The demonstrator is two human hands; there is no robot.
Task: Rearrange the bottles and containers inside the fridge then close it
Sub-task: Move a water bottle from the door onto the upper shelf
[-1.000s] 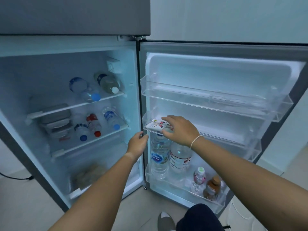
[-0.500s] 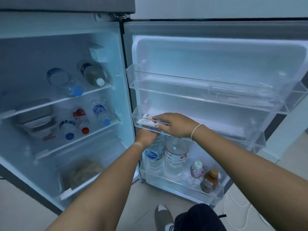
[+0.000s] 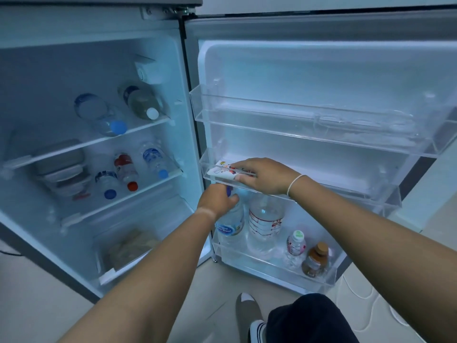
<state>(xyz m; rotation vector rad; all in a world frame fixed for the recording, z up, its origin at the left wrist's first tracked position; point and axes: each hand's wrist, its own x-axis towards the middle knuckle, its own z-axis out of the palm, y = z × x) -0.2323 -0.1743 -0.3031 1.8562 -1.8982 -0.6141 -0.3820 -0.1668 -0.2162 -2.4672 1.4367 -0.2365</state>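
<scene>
Dark trouser cloth and a grey shoe point(image 3: 243, 308) fill the bottom centre of the frame, with both forearms reaching up from the lower edge toward the open fridge door point(image 3: 321, 70) at right.

Nearest of the working parts, the left hand point(image 3: 216, 201) sits at centre frame with its fingers curled round the neck and cap of the large blue-labelled water bottle point(image 3: 230, 224), which stands in the bottom door bin point(image 3: 272, 264); gripping at the neck seems the only way in, since the bin above overhangs the bottle's top. Beside it stand a second large clear bottle point(image 3: 264, 224), a small pink-labelled bottle point(image 3: 295, 246) and a brown bottle with a cork-coloured cap point(image 3: 316, 259), lower right.

Just above, the right hand point(image 3: 264, 175), a white band at its wrist, reaches into the middle door bin point(image 3: 346, 191) and holds a flat printed carton point(image 3: 226, 170) lying on its side, fingers bent over its near end, probably steadying or shifting it out of the bottle's path. The top door bin point(image 3: 321, 125) looks unfilled.

Farther back, at left of frame, bottles lie on their sides on the upper shelf point(image 3: 74, 147) and lower shelf point(image 3: 148, 186), caps outward, next to stacked lidded containers point(image 3: 61, 169). Rearranging looks under way; closing is not yet done.
</scene>
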